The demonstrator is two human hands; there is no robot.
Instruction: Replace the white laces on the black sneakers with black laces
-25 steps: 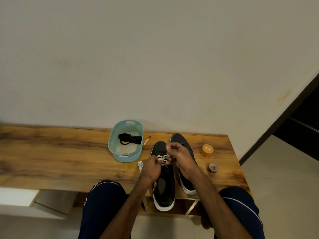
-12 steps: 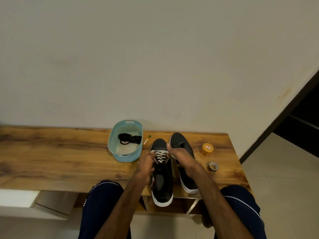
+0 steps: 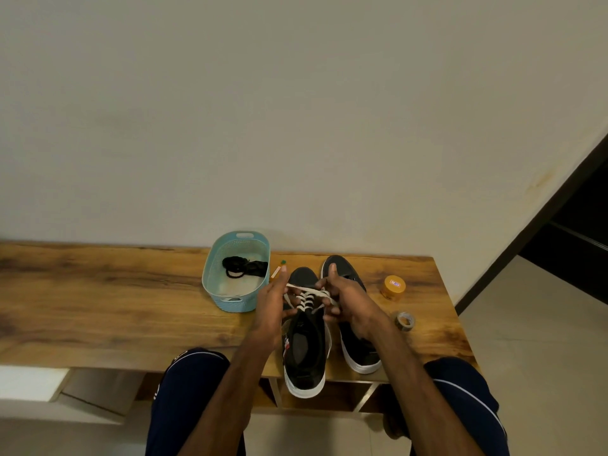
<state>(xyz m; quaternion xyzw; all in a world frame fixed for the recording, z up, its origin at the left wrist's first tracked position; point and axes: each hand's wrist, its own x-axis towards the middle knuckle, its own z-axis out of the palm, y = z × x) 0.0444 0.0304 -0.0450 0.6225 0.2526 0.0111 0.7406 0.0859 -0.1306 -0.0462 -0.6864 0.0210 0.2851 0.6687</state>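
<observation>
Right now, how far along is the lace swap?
Early. Nothing looks finished. The left hand and right hand grip the white lace, still threaded through the near sneaker. The black laces lie unused in the blue basket; lacing on the far sneaker is hidden.

Honestly, nothing here is legible. The orange jar [image 3: 393, 286] has a small sticker on its lid, red and blue on white, but the print is way too tiny to read. The nearer sneaker [image 3: 304, 350] has a red and white tag on its side, same story. The blue basket [image 3: 230, 299] has a small plate on its front wall, but I can't make out any letters.
</observation>
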